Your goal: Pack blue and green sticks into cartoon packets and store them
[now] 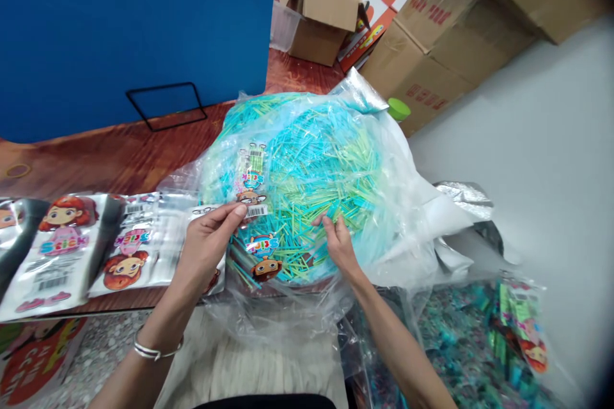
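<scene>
A big clear plastic bag full of thin blue and green sticks lies open in front of me. My left hand pinches a small clear printed packet with a cartoon figure and a barcode, held upright over the sticks. My right hand reaches into the pile, its fingers pinched on a few sticks. Another printed packet lies on the sticks between my hands.
Printed cartoon packets lie in a row on the brown table at left. A blue wall stands behind. Cardboard boxes are stacked at back right. A second bag of filled packets lies at lower right.
</scene>
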The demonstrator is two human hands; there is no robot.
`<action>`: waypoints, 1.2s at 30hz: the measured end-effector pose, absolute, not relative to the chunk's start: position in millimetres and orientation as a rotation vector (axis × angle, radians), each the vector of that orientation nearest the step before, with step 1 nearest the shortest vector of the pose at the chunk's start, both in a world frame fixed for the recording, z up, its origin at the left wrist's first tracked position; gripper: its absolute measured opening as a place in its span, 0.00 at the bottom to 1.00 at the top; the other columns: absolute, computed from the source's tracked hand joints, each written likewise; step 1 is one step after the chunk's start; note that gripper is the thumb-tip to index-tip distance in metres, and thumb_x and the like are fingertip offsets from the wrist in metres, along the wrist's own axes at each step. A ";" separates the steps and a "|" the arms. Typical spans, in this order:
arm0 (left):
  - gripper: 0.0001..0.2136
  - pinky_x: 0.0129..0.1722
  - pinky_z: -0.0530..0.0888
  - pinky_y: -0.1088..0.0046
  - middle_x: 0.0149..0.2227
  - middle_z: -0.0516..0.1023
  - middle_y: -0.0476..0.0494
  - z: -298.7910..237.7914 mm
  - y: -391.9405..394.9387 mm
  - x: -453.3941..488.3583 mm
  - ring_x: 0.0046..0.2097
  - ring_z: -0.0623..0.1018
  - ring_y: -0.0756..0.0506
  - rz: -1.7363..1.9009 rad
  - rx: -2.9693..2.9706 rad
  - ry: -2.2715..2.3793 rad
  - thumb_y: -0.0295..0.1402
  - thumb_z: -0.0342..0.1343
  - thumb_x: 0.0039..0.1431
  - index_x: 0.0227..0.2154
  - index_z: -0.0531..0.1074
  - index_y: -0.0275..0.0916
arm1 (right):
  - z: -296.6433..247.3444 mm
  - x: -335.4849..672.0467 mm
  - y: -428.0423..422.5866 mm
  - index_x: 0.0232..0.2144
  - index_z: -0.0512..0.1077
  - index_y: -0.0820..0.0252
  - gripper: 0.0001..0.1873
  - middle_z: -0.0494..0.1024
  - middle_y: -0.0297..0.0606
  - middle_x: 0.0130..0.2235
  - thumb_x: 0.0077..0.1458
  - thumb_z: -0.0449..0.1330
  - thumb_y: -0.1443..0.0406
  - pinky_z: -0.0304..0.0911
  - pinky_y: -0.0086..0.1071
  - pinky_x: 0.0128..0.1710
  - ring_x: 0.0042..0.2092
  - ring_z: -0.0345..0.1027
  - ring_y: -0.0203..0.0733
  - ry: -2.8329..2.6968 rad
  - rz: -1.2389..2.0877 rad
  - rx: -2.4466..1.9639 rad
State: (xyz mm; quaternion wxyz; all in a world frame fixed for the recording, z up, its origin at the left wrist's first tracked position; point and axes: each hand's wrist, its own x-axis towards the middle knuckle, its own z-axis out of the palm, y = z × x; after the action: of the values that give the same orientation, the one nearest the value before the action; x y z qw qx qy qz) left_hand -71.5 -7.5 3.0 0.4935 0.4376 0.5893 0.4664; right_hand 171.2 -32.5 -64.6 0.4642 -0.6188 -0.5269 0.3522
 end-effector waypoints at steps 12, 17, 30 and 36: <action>0.14 0.39 0.72 0.70 0.33 0.81 0.47 -4.0 -9.5 -56.5 0.35 0.77 0.46 1.081 1.074 1.358 0.43 0.60 0.47 0.34 0.79 0.40 | -82.9 161.6 -31.7 0.39 0.64 0.56 0.16 0.72 0.32 0.31 0.54 0.54 0.53 0.62 0.32 0.34 0.31 0.67 0.39 -1.305 0.977 -1.555; 0.15 0.38 0.73 0.69 0.32 0.81 0.46 -3.8 -10.4 -62.3 0.35 0.77 0.45 1.081 1.061 1.391 0.44 0.61 0.46 0.33 0.79 0.38 | -77.8 163.8 -33.7 0.25 0.65 0.57 0.15 0.70 0.31 0.25 0.56 0.52 0.53 0.60 0.32 0.38 0.30 0.65 0.37 -1.276 0.997 -1.489; 0.17 0.40 0.73 0.67 0.34 0.81 0.46 -7.4 -9.8 -63.2 0.37 0.77 0.44 1.048 1.043 1.387 0.45 0.60 0.46 0.35 0.79 0.39 | -88.4 163.9 -45.1 0.51 0.60 0.60 0.26 0.76 0.37 0.36 0.52 0.58 0.57 0.61 0.38 0.46 0.40 0.69 0.41 -1.106 1.014 -1.572; 0.16 0.39 0.74 0.69 0.34 0.81 0.46 -7.0 -10.1 -64.0 0.36 0.78 0.44 1.036 1.057 1.372 0.46 0.60 0.46 0.34 0.79 0.40 | -81.0 161.3 -44.0 0.39 0.68 0.58 0.14 0.77 0.37 0.34 0.50 0.58 0.58 0.64 0.42 0.45 0.39 0.72 0.44 -0.920 1.173 -1.445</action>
State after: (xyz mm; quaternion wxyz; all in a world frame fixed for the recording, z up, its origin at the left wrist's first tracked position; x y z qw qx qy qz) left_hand -64.0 -10.1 -7.0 0.5326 0.4432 0.5754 0.4345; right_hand 161.3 -44.0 -81.0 0.5077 -0.5997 -0.3816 0.4868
